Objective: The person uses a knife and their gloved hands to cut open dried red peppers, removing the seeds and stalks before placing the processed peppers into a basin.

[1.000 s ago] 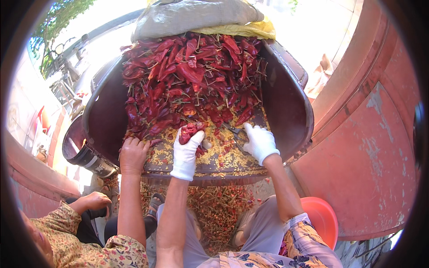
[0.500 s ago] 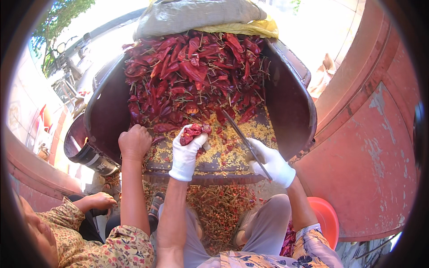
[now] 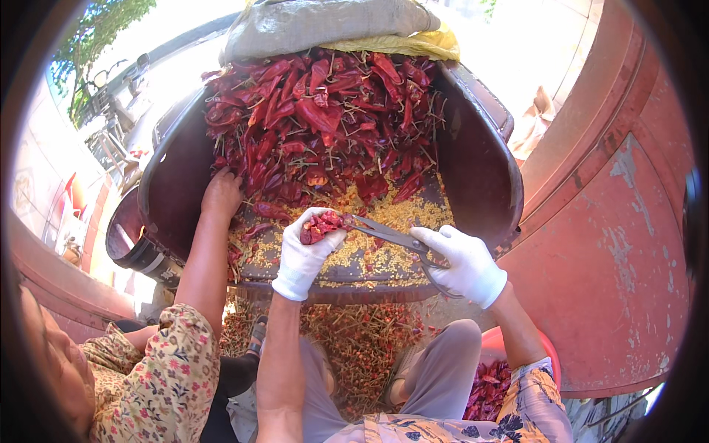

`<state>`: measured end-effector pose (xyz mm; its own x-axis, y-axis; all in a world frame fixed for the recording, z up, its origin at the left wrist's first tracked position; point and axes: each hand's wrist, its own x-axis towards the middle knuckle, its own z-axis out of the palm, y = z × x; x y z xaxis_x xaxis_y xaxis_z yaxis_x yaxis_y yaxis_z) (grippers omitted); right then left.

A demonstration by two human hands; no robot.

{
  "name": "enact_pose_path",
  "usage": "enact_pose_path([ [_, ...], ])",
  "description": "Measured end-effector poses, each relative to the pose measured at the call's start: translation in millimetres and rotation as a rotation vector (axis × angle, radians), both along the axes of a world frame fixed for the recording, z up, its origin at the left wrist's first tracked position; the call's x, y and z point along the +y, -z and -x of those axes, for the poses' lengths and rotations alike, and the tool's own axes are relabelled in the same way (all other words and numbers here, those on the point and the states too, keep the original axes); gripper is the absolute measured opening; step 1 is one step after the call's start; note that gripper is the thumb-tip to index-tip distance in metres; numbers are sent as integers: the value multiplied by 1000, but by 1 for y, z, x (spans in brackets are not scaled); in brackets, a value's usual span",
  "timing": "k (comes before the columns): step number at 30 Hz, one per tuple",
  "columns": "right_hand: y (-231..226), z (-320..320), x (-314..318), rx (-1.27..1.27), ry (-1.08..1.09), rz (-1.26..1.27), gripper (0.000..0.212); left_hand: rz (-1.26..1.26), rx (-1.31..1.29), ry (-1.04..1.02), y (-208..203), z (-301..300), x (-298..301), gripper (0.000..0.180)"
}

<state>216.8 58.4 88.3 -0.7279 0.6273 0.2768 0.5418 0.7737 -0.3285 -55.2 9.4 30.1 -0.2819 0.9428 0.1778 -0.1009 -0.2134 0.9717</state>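
The white-gloved left hand (image 3: 297, 257) is curled around a small bunch of dried red chillies (image 3: 320, 227), held over the front of the dark tub (image 3: 480, 162), where yellow seeds (image 3: 430, 212) lie. The right hand (image 3: 468, 267), also gloved, is closed on the handles of the scissors (image 3: 391, 235), whose tips reach the bunch; whether the blades are parted, I cannot surely tell. If the bunch slips, a blade could nick the left hand, because it grips so near.

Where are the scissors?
In the head view, the scissors are right of centre, in the gloved right hand, tips at red peppers in the left hand.
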Motion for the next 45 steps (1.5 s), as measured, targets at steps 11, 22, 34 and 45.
enact_pose_path([
  [11, 9, 10, -15, -122, 109, -29, 59, -107, 392, -169, 2, -2, 0, 20],
  [22, 57, 28, -20, 278, 82, 279, 48, -26, -18, -157, 15, -17, 5, 10],
  [34, 49, 26, -19, 518, 117, 839, 44, 18, -259, 35, 6, -31, 2, 14],
  [45, 15, -3, -26, 10, 126, 76, 55, -72, 94, -81, 6, -20, -2, 15],
])
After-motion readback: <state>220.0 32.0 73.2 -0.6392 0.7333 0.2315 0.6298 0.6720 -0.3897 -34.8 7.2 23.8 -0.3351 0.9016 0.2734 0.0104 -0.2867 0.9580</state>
